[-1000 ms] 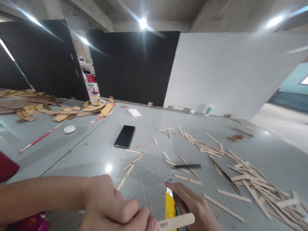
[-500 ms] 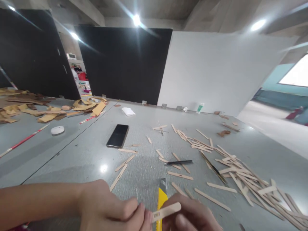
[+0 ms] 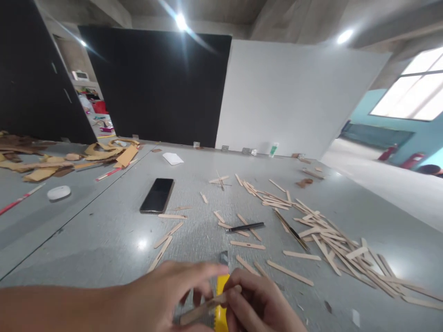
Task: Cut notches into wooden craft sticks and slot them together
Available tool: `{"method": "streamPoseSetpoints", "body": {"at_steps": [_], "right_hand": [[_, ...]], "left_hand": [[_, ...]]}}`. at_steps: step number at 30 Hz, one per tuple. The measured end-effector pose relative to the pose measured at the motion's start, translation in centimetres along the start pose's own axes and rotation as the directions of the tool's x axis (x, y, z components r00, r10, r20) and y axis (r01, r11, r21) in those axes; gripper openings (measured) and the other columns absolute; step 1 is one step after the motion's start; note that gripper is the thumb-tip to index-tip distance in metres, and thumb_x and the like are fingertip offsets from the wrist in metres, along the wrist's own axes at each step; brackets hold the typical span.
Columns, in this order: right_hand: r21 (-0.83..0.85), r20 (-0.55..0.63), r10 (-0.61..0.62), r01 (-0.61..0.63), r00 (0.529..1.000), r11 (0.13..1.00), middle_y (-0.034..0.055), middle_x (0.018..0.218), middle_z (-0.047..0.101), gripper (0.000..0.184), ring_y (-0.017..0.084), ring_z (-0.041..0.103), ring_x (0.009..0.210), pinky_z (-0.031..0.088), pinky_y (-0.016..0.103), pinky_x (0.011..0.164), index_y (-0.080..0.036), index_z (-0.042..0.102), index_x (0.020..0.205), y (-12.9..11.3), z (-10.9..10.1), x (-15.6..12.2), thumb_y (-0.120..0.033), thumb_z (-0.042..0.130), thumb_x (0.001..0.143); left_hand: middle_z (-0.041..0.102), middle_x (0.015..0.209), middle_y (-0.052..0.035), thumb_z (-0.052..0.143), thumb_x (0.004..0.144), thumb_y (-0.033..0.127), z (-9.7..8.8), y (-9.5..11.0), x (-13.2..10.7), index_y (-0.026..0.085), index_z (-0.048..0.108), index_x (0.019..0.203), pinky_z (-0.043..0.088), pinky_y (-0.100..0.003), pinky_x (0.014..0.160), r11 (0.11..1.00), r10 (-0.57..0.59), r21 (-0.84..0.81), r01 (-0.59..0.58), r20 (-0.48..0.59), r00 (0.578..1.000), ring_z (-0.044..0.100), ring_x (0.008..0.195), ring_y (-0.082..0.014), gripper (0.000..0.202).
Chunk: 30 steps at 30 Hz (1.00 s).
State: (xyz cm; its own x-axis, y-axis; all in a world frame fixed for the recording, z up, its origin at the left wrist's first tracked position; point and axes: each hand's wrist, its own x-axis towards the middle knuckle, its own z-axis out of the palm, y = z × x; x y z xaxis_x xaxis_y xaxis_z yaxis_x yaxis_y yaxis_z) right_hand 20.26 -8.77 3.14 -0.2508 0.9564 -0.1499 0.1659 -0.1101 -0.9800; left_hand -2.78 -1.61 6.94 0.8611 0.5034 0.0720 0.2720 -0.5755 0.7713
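My right hand [image 3: 258, 302] pinches one end of a wooden craft stick [image 3: 204, 310] between thumb and fingers. Over the stick's other end, my left hand [image 3: 166, 295] has its fingers apart, index finger stretched toward the right hand; the stick's left end lies close to its thumb. Beneath the stick and between both hands is a yellow utility knife [image 3: 221, 320], its blade pointing away from me. Its lower part is cut off by the frame. Just beyond the hands lie loose craft sticks, one with a slot [image 3: 248, 245].
A black pen-like tool [image 3: 245, 227] rests across sticks, with tweezers [image 3: 292, 230] to its right. Further right spreads a large stick pile [image 3: 339, 244]. A phone [image 3: 157, 196], white case [image 3: 58, 193] and cardboard scraps [image 3: 44, 170] lie left. Upright panels [image 3: 155, 87] stand behind.
My left hand has loosened its grip and spread its fingers, while my right hand has closed on the stick's other end. The view has turned slightly right.
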Motion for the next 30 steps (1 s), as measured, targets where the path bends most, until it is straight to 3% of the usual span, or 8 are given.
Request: {"method": "streamPoseSetpoints", "body": {"at_steps": [3, 5, 8, 10, 13, 21, 26, 30], "right_hand": [[-0.411, 0.052, -0.054, 0.071, 0.997, 0.909, -0.0041, 0.062, 0.06, 0.035, 0.01, 0.053, 0.052, 0.035, 0.02, 0.049, -0.023, 0.058, 0.083, -1.0, -0.9, -0.1, -0.044, 0.05, 0.109], [-0.764, 0.138, -0.117, 0.181, 0.983, 0.619, -0.0018, 0.069, 0.07, 0.02, 0.013, 0.065, 0.061, 0.044, 0.021, 0.055, -0.024, 0.064, 0.082, -2.0, -3.2, -0.5, -0.027, 0.059, 0.101], [-0.901, -0.003, -0.163, 0.068, 0.987, 0.428, 0.0092, 0.087, 0.078, 0.017, 0.024, 0.073, 0.072, 0.05, 0.033, 0.066, -0.022, 0.071, 0.086, -2.3, -8.2, -1.3, -0.012, 0.06, 0.095], [-0.996, -0.093, -0.192, -0.091, 0.977, 0.018, 0.0099, 0.084, 0.079, 0.023, 0.027, 0.077, 0.073, 0.051, 0.034, 0.065, -0.021, 0.074, 0.089, -1.2, -11.1, -1.4, -0.001, 0.063, 0.085], [-0.986, -0.116, -0.156, -0.133, 0.981, -0.103, 0.0125, 0.074, 0.079, 0.036, 0.032, 0.08, 0.067, 0.047, 0.033, 0.056, -0.018, 0.076, 0.084, 1.1, -12.9, -0.5, 0.013, 0.064, 0.071], [-0.991, -0.074, -0.144, -0.089, 0.987, -0.099, 0.0141, 0.074, 0.079, 0.038, 0.036, 0.081, 0.069, 0.044, 0.033, 0.053, -0.016, 0.076, 0.091, 1.9, -12.1, 1.1, 0.014, 0.059, 0.073], [-1.0, 0.004, -0.128, 0.003, 0.992, -0.009, 0.0048, 0.071, 0.074, 0.029, 0.024, 0.074, 0.063, 0.046, 0.03, 0.054, -0.022, 0.068, 0.079, -0.3, -14.0, 0.8, 0.005, 0.057, 0.08], [-0.932, 0.057, -0.229, 0.134, 0.972, 0.337, -0.003, 0.062, 0.067, 0.02, 0.016, 0.065, 0.05, 0.05, 0.026, 0.049, -0.026, 0.068, 0.088, -3.8, -12.9, 1.0, -0.008, 0.061, 0.086]], "left_hand": [[0.077, 0.085, -0.0015, 0.067, 0.1, 0.045, 0.7, 0.3, 0.6, 0.024, 0.074, 0.128, 0.053, -0.022, 0.067, 0.901, -0.273, -0.306, 0.306, 0.148, 0.951, 0.069, 0.074, -0.0158, 0.036], [0.073, 0.081, -0.0012, 0.061, 0.104, 0.047, 0.9, 0.1, 1.1, 0.018, 0.076, 0.106, 0.047, -0.018, 0.059, 0.822, -0.298, -0.434, 0.368, 0.222, 0.928, 0.064, 0.065, -0.0107, 0.033], [0.073, 0.085, -0.0007, 0.059, 0.105, 0.056, 0.5, -0.2, 1.6, 0.017, 0.064, 0.101, 0.034, -0.014, 0.042, 0.719, -0.306, -0.564, 0.407, 0.269, 0.913, 0.053, 0.049, -0.0045, 0.039], [0.073, 0.09, -0.0008, 0.059, 0.104, 0.06, 0.2, -0.2, 1.7, 0.019, 0.057, 0.104, 0.031, -0.013, 0.037, 0.662, -0.271, -0.64, 0.39, 0.28, 0.921, 0.049, 0.043, -0.0023, 0.042], [0.072, 0.097, -0.0027, 0.061, 0.104, 0.058, -0.2, 0.0, 1.6, 0.017, 0.059, 0.108, 0.037, -0.012, 0.039, 0.614, -0.229, -0.714, 0.337, 0.247, 0.941, 0.054, 0.045, -0.0015, 0.041], [0.069, 0.093, -0.0043, 0.071, 0.1, 0.049, -1.3, 0.6, 1.8, 0.014, 0.066, 0.104, 0.05, -0.019, 0.052, 0.553, -0.117, -0.8, 0.233, 0.202, 0.972, 0.068, 0.061, -0.0092, 0.036], [0.071, 0.099, -0.0059, 0.067, 0.104, 0.048, -1.9, 1.1, 1.4, 0.015, 0.063, 0.114, 0.052, -0.023, 0.056, 0.523, -0.095, -0.829, 0.197, 0.173, 0.98, 0.07, 0.062, -0.0107, 0.034], [0.073, 0.096, -0.0057, 0.065, 0.104, 0.049, -2.4, 1.7, 0.7, 0.016, 0.064, 0.116, 0.053, -0.022, 0.059, 0.516, -0.089, -0.834, 0.196, 0.176, 0.98, 0.07, 0.064, -0.0107, 0.035]]}}
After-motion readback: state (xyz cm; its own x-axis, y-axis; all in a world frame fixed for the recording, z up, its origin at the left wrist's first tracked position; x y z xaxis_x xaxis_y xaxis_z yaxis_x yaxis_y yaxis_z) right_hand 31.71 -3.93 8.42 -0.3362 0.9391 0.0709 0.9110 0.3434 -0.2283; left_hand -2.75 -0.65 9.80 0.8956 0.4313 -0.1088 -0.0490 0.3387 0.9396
